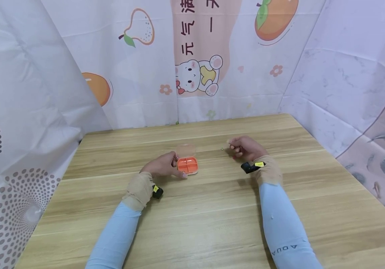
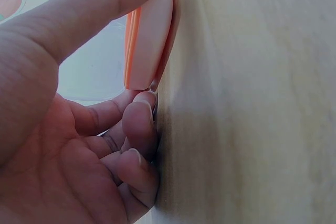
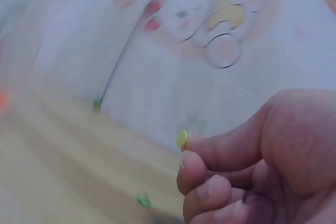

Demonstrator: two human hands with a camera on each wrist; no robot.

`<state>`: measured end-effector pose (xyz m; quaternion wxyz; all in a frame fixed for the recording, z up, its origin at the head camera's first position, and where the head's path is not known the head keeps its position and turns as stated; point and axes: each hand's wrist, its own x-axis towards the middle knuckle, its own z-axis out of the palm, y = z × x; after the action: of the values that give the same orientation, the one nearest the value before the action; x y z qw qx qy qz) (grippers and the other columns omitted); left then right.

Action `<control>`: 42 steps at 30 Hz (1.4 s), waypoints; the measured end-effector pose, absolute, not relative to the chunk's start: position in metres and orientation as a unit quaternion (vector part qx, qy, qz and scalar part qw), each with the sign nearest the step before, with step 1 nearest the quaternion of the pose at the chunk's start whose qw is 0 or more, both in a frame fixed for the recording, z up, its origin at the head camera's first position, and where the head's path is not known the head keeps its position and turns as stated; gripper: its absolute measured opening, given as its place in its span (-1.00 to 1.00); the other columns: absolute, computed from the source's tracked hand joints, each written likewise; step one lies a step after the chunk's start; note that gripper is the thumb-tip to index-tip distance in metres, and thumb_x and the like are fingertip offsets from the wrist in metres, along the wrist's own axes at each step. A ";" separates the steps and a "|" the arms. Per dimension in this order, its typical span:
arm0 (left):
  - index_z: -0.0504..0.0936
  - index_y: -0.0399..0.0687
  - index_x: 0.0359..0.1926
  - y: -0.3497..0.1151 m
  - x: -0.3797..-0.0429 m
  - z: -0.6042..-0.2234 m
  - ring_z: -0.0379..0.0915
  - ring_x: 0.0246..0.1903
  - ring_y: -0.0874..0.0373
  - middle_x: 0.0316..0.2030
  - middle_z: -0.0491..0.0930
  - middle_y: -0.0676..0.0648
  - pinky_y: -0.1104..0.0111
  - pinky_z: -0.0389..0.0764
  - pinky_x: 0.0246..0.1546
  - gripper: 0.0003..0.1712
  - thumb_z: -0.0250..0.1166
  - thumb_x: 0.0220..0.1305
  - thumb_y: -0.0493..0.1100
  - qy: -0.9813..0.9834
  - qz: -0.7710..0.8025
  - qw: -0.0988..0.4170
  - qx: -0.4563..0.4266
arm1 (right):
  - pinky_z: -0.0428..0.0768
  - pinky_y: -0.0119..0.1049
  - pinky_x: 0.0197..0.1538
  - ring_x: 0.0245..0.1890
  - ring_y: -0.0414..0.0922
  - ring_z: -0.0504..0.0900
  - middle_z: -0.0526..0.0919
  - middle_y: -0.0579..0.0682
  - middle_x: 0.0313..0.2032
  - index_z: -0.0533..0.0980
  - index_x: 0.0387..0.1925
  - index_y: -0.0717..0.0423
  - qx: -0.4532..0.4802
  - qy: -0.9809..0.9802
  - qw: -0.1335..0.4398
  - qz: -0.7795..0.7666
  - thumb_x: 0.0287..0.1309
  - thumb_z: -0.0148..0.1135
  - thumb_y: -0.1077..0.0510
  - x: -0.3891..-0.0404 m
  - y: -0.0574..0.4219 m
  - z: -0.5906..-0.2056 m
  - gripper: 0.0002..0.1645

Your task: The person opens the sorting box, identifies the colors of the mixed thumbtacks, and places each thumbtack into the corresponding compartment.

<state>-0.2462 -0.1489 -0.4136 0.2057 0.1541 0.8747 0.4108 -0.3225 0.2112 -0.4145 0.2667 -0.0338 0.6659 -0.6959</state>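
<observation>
A small orange pill box [image 1: 187, 165] with a pale outer shell lies on the table, its clear lid [image 1: 185, 151] raised at the back. Dividers split its orange inside into compartments. My left hand [image 1: 165, 165] grips the box from its left side, thumb along the front and fingers round the back. In the left wrist view, the thumb runs along the pale wall of the pill box [image 2: 149, 51]. Right of the box, my right hand [image 1: 247, 147] is raised above the table. Between its thumb and index finger it pinches a yellow-green tablet [image 3: 181, 138].
A tiny green piece [image 1: 222, 149] lies on the wooden table [image 1: 192, 224] just left of the right hand. Printed curtains [image 1: 138, 74] hang behind the table's far edge and along both sides. Each wrist carries a small black camera [image 1: 252, 167].
</observation>
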 end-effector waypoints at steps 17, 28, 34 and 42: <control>0.41 -0.24 -0.04 -0.151 -0.246 -0.414 0.25 -0.30 0.11 -0.32 0.40 -0.07 0.29 0.31 -0.29 -0.32 0.66 0.03 -0.06 0.868 0.423 0.210 0.154 | 0.06 -0.50 -0.51 -0.46 -0.29 -0.01 0.27 -0.09 -0.37 0.34 -0.12 0.13 -0.036 0.202 0.494 -0.845 0.65 -0.22 0.14 -0.329 0.226 -0.425 -0.79; 0.40 -0.20 -0.04 -0.151 -0.248 -0.417 0.25 -0.31 0.12 -0.33 0.39 -0.05 0.30 0.30 -0.30 -0.31 0.67 0.02 -0.02 0.870 0.419 0.211 0.151 | 0.24 -0.45 -0.53 -0.59 -0.27 0.25 0.46 -0.09 -0.50 0.55 -0.20 0.22 -0.091 0.651 0.218 -0.721 0.57 0.06 0.13 -0.322 0.217 -0.403 -0.74; 0.40 -0.21 -0.06 -0.151 -0.248 -0.415 0.25 -0.30 0.11 -0.32 0.38 -0.06 0.29 0.31 -0.29 -0.31 0.66 0.02 -0.02 0.873 0.413 0.209 0.154 | 0.35 -0.28 -0.39 -0.52 -0.20 0.34 0.48 0.03 -0.39 0.50 0.02 0.46 -0.112 0.810 0.144 -0.557 0.47 0.23 0.00 -0.319 0.209 -0.396 -0.49; 0.39 -0.23 -0.07 -0.149 -0.246 -0.414 0.25 -0.29 0.10 -0.32 0.37 -0.07 0.29 0.31 -0.29 -0.32 0.66 0.02 -0.04 0.874 0.411 0.206 0.155 | 0.43 -0.20 -0.38 -0.56 -0.19 0.35 0.53 0.13 -0.36 0.53 -0.03 0.41 -0.125 0.846 0.128 -0.502 0.50 0.19 0.05 -0.315 0.204 -0.389 -0.58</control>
<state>-0.2458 -0.1491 -0.4136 0.2059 0.1554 0.8744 0.4109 -0.3154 0.2044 -0.3891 0.1284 -0.1251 0.8463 -0.5017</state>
